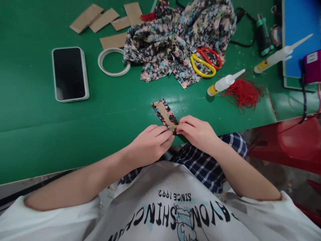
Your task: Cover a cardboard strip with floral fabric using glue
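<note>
A small cardboard strip [164,113] edged with folded floral fabric lies at the near edge of the green table, its far end pointing up and left. My left hand [155,140] pinches its near end from the left, fingertips pressed on the fabric border. From the right, my right hand [194,130] closes thumb and fingers on the same end's corner. The fingertips hide part of that near end. Farther off, a crumpled floral cloth [155,47] carries scissors [204,62] with one red and one yellow handle.
Cardboard pieces [112,41] and a tape roll [100,62] lie at the back, left of the cloth. A phone [69,73] rests at left. Two glue bottles [220,85] stand at right by tangled red thread [244,93]. A red stool [298,140] is beside the table.
</note>
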A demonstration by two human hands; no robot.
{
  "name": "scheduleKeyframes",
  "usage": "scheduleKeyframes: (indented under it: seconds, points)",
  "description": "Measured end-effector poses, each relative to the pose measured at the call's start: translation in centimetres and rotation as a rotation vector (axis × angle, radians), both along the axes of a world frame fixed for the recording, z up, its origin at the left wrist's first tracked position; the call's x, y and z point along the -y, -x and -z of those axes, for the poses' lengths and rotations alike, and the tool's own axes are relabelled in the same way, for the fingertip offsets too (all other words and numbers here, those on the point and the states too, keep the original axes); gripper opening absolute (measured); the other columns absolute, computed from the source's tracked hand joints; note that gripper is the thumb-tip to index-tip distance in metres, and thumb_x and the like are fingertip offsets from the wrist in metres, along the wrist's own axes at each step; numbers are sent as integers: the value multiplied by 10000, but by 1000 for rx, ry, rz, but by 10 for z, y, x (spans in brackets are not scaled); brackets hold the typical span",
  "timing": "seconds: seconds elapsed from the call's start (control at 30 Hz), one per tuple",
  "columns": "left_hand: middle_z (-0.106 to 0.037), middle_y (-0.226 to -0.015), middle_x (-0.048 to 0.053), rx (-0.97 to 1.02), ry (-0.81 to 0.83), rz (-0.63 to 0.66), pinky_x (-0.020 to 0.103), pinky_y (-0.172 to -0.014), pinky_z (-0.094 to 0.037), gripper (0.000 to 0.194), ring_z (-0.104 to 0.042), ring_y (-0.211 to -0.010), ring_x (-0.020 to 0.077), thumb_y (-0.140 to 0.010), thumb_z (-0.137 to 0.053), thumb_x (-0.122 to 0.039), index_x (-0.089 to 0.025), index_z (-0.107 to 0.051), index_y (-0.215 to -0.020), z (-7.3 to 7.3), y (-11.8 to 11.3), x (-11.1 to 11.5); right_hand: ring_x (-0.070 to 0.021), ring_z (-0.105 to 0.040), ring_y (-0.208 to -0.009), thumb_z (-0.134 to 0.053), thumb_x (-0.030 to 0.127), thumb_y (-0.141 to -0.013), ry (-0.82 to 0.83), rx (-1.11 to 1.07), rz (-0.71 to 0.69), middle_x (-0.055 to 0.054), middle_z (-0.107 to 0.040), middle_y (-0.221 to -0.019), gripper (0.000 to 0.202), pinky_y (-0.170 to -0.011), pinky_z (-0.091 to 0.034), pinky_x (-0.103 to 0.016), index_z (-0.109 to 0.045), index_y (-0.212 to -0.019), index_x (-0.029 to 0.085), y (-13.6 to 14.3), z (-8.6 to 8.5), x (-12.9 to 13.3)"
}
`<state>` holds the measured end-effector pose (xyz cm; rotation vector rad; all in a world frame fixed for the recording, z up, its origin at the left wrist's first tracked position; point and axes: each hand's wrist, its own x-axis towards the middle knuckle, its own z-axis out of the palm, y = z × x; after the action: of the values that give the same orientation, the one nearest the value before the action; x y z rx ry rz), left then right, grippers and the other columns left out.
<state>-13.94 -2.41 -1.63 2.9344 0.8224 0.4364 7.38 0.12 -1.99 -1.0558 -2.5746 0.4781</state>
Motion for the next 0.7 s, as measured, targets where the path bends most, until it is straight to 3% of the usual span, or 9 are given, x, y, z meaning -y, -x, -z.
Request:
scheduleKeyframes:
  seconds: [0.17,0.37,0.7]
  points:
    - [-547,-1166,119,51,37,-122,393,-874,-433,198,-489,-1115,256,-867,-473,-184,-166,-600,-1018,-1,-2,4,-142,-570,-898,-420,251,-890,-24,33,-47,-50,-603,-1037,189,-679,-471,-246,-602,-878,204,0,-1,-6]
    - [-411,-1318,170,75,201,-240,498,-973,-395,269,-383,-1253,295,-857,-432,-131,-154,-542,-1101,-1,-4,17,-148,-577,-923,-419,251,-889,-7,29,-116,-48,-608,-1068,197,-680,-476,-257,-612,-897,212,0,-3,-13]
    - [-369,-1315,172,101,281,-198,503,-1012,-371,329,-311,-1294,306,-825,-436,-89,-148,-501,-1142,6,0,17,-93,-553,-729,-430,306,-888,33,88,-126,-28,-591,-1014,202,-552,-394,-200,-613,-874,222,3,-3,-22]
